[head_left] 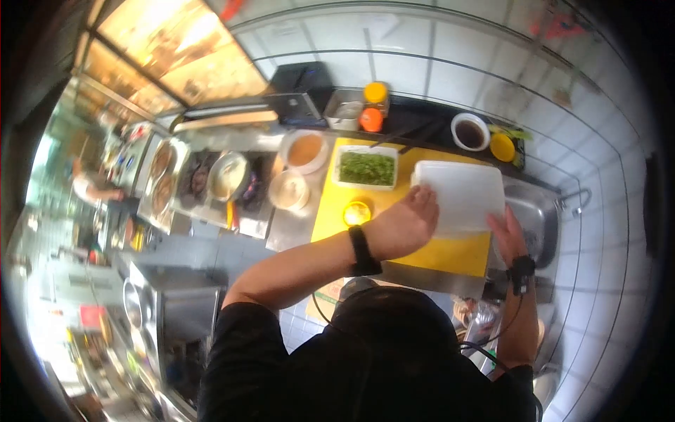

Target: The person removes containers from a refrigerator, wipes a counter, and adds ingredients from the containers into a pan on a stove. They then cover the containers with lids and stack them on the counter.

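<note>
One other person (91, 186): far left, down the kitchen aisle, well apart from the counter
One pot (228, 176): on the stove (200, 181), left of the board
Two round bowls: the orange-sauce bowl (305, 150) and, just below it, the pale bowl (289, 190)
One tray of greens (366, 169): on the board's far edge
One small yellow cup (357, 212): on the board, just beside the left hand
Two bottles: the yellow-capped bottle (376, 93) and the orange-capped bottle (370, 119), at the back by the wall
One white tub (460, 193): on the board's right part, between the two hands, its right side near the sink
One dark-sauce bowl (470, 131): behind the tub, with one yellow dish (502, 147) beside it
Surface: a yellow board (329, 214) on a steel counter (288, 231), the sink (540, 211) to the right
Room: a narrow kitchen with a white tiled wall (422, 63)
Left hand (404, 225): fingers curled over the tub's left edge, gripping it
Right hand (508, 235): fingers stretched out straight, touching the tub's near right corner, not closed round it
</note>
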A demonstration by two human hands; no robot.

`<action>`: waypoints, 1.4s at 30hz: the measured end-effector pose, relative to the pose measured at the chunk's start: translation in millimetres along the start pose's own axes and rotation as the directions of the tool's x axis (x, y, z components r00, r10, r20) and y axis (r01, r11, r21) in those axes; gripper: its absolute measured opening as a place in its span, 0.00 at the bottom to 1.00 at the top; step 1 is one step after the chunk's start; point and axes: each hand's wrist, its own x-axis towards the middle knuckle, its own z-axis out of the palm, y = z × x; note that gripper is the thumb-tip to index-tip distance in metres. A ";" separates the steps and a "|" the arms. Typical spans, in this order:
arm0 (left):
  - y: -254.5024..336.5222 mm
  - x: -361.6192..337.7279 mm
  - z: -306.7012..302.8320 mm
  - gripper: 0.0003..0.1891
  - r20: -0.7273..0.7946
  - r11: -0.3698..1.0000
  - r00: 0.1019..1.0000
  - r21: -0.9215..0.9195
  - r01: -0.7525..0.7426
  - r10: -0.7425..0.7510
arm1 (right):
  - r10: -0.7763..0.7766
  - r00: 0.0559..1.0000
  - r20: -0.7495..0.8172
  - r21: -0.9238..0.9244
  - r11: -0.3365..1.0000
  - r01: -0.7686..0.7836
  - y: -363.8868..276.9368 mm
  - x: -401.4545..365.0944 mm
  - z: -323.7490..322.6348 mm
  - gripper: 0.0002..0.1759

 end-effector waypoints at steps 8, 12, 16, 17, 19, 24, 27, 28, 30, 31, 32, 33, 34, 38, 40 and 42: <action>18.3 8.2 -7.0 0.16 0.016 0.988 0.999 0.146 0.049 -0.052 | -0.047 0.994 0.095 -0.041 0.998 0.051 -20.7 -0.2 -7.2 0.26; 11.7 17.8 -28.4 0.13 -0.098 0.992 0.995 0.125 0.015 -0.003 | -0.030 0.976 -0.215 0.090 0.995 0.050 33.2 10.5 -15.0 0.20; -14.2 22.1 -94.3 0.17 -0.200 0.959 0.980 0.279 0.056 0.001 | 0.099 0.980 -0.172 0.460 0.888 -0.008 23.5 14.5 -26.6 0.22; -21.0 24.2 -123.6 0.17 -0.288 0.960 0.958 0.269 0.081 0.000 | 0.023 0.986 -0.166 0.245 0.969 0.018 35.5 20.7 -26.7 0.21; -43.7 20.8 -167.2 0.17 -0.425 0.929 0.903 0.306 0.208 -0.062 | -0.040 0.985 -0.166 0.021 0.999 0.045 31.6 23.0 -31.2 0.21; -145.2 49.5 -280.8 0.14 -0.883 0.676 0.468 0.367 0.639 0.037 | -0.126 0.981 -0.147 -0.298 0.951 0.078 0.2 19.7 -20.8 0.19; -229.2 48.9 -308.5 0.13 -0.880 0.645 0.474 0.369 0.669 0.012 | -0.166 0.967 -0.191 -0.330 0.939 0.097 14.2 25.4 -16.9 0.18; -255.8 50.0 -309.4 0.14 -0.874 0.648 0.479 0.318 0.693 -0.084 | -0.207 0.953 -0.223 -0.337 0.933 0.124 23.6 28.3 -14.4 0.18; -299.8 53.6 -307.3 0.20 -0.806 0.732 0.533 0.197 0.652 -0.258 | -0.245 0.927 -0.285 -0.369 0.920 0.130 24.1 19.2 -14.4 0.19; -333.1 44.6 -300.4 0.23 -0.850 0.727 0.519 0.297 0.620 -0.095 | -0.260 0.914 -0.312 -0.395 0.910 0.124 17.8 16.5 -16.6 0.19; -322.0 48.6 -288.8 0.25 -0.870 0.745 0.491 0.294 0.598 -0.051 | -0.204 0.918 -0.340 -0.360 0.930 0.073 7.8 10.4 -21.0 0.18; -310.3 52.8 -277.5 0.27 -0.887 0.763 0.462 0.294 0.576 -0.007 | -0.152 0.919 -0.364 -0.320 0.947 0.030 -2.2 1.2 -27.4 0.18; -244.4 62.0 -262.8 0.29 -0.894 0.810 0.440 0.193 0.553 -0.087 | -0.121 0.919 -0.375 -0.321 0.947 -0.006 -5.2 -9.2 -37.6 0.18; -147.1 40.7 -147.5 0.24 -0.531 0.968 0.826 0.046 0.248 -0.187 | -0.176 0.835 -0.521 -0.292 0.956 0.019 -4.4 -39.3 -88.5 0.11; -88.4 31.7 -93.5 0.20 -0.142 0.975 0.978 -0.179 0.129 -0.155 | -0.142 0.815 -0.562 -0.185 0.982 0.043 36.1 -51.0 -127.3 0.10; -60.5 17.0 -40.1 0.16 -0.067 0.970 0.997 -0.235 -0.057 0.043 | -0.019 0.804 -0.595 -0.113 0.992 -0.060 44.5 -69.0 -150.5 0.12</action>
